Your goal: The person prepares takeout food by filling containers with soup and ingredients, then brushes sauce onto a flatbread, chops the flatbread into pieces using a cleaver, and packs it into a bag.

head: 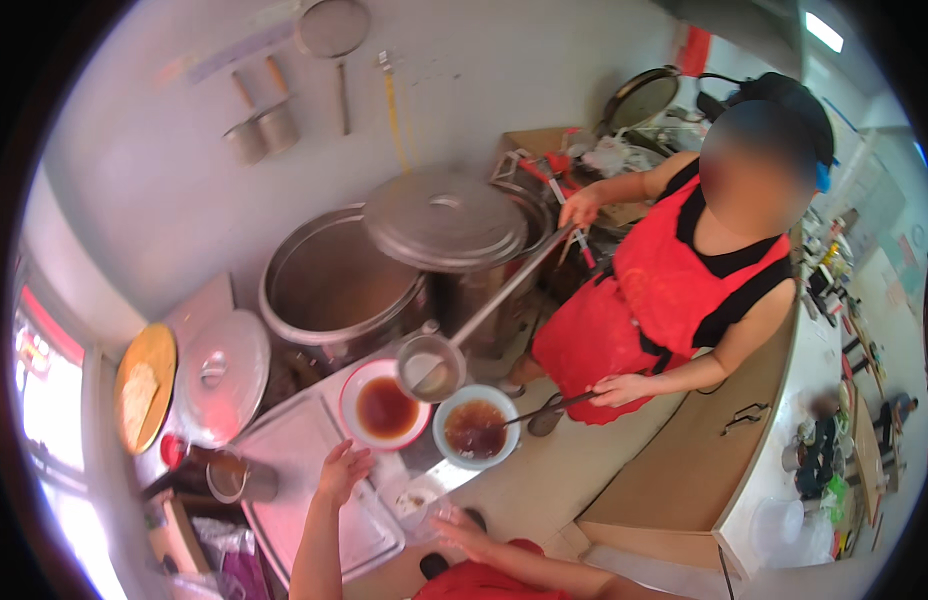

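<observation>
My left hand point(345, 472) is over the metal tray, fingers apart, just below a red-rimmed bowl of brown broth point(387, 407). My right hand point(462, 532) is lower down beside a clear plastic container point(423, 517); whether it touches the container I cannot tell. A pale bowl point(476, 426) with brown broth stands right of the red-rimmed one. A co-worker in a red apron point(651, 285) holds a long-handled metal ladle point(431, 369) above the bowls and a thin dark utensil point(546, 409) whose tip is in the pale bowl.
A large open stockpot point(340, 277) stands behind the bowls, with a metal lid point(445, 217) over the pot beside it. Left are another round lid point(222, 375), a metal pitcher point(246, 480) and a yellow round board point(145, 386). A counter point(779, 420) runs along the right.
</observation>
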`<state>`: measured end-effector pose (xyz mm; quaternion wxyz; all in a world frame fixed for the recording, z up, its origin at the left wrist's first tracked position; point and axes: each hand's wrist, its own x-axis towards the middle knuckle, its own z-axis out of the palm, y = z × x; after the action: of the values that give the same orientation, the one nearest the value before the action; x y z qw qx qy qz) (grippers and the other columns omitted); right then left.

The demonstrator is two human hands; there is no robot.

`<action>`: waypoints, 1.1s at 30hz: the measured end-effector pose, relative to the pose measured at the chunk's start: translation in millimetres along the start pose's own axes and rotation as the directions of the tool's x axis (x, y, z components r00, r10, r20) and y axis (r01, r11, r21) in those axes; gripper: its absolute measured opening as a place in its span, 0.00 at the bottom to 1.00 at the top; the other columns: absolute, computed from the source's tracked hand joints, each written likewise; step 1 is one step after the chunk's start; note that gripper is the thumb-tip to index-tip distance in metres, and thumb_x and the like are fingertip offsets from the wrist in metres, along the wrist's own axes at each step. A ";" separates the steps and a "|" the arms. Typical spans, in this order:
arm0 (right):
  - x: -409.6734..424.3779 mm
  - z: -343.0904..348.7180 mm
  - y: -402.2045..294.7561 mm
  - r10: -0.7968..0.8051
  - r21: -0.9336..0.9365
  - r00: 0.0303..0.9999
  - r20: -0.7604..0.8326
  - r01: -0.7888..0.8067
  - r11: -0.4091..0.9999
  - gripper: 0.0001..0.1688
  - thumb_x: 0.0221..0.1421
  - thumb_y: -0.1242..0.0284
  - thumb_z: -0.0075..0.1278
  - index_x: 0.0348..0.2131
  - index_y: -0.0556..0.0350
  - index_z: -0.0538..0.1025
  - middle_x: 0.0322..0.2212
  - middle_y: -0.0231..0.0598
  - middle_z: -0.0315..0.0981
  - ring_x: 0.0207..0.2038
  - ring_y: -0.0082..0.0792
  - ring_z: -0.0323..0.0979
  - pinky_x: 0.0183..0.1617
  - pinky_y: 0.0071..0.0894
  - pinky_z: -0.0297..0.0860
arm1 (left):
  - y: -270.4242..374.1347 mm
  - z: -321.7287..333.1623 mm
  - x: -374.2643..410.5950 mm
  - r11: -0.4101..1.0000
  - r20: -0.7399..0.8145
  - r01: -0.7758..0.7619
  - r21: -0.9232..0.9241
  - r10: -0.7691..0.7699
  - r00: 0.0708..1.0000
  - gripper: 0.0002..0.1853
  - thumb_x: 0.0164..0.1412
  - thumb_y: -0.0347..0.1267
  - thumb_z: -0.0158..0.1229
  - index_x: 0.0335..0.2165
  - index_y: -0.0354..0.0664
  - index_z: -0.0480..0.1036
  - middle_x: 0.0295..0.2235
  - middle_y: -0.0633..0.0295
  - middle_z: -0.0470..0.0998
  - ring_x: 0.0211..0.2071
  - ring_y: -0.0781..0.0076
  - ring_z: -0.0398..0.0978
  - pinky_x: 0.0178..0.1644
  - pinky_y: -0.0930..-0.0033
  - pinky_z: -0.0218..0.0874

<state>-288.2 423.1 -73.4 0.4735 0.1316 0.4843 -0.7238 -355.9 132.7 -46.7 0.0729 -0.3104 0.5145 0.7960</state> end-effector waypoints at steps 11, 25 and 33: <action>24.2 -41.0 -4.0 -0.024 -0.046 0.997 0.071 0.027 0.999 0.49 0.55 0.58 0.53 0.65 0.45 0.44 0.56 0.34 0.57 0.56 0.28 0.58 0.52 0.45 0.61 | -0.2 55.1 35.9 0.994 0.018 -0.087 -0.073 0.089 0.996 0.22 0.54 0.20 0.40 0.49 0.42 0.63 0.34 0.53 0.78 0.29 0.61 0.80 0.23 0.73 0.71; 3.1 -4.8 -62.2 0.073 -0.045 0.997 0.022 -0.072 0.996 0.50 0.53 0.56 0.55 0.64 0.49 0.44 0.63 0.38 0.44 0.60 0.36 0.51 0.54 0.43 0.59 | 24.9 41.9 68.5 0.988 -0.044 -0.108 -0.109 0.104 0.994 0.24 0.50 0.20 0.41 0.48 0.43 0.65 0.31 0.57 0.77 0.23 0.69 0.77 0.21 0.72 0.72; 29.6 12.2 -57.9 0.007 0.016 0.999 -0.045 -0.006 1.000 0.44 0.55 0.60 0.53 0.62 0.48 0.49 0.58 0.35 0.50 0.55 0.29 0.57 0.49 0.36 0.63 | 45.5 39.8 83.6 0.991 -0.017 -0.059 -0.117 0.058 0.998 0.23 0.52 0.20 0.41 0.49 0.43 0.63 0.34 0.54 0.77 0.26 0.64 0.79 0.24 0.71 0.71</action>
<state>-347.2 401.3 -53.2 0.4637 0.1532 0.4889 -0.7228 -459.0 129.2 -48.0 0.0276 -0.3043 0.4762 0.8245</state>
